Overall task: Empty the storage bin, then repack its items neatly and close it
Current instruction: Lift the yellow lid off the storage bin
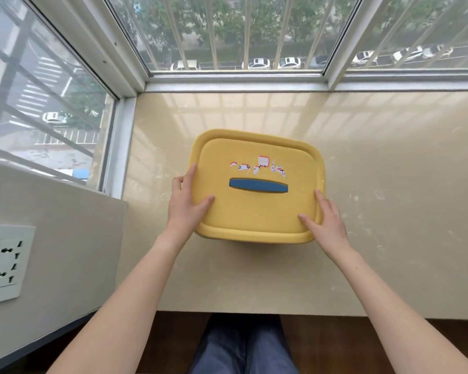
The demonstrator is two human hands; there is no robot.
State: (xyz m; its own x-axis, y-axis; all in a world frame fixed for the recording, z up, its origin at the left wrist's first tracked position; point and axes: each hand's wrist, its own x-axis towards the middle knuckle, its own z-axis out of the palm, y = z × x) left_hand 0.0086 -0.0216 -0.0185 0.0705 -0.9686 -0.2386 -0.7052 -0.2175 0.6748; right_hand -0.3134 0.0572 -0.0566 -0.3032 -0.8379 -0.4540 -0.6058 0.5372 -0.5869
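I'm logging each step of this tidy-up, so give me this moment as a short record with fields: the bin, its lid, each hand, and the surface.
bin: yellow storage bin, closed, contents hidden
lid: lid on; blue handle flat in its recess; torn sticker scraps beyond it
left hand: left hand grips the lid's left edge, thumb on top
right hand: right hand rests on the near right corner, visible fingers straight
surface: beige sill below the windows
nearby: wall socket, far left

No legible txt (lid stickers (264, 161) torn)
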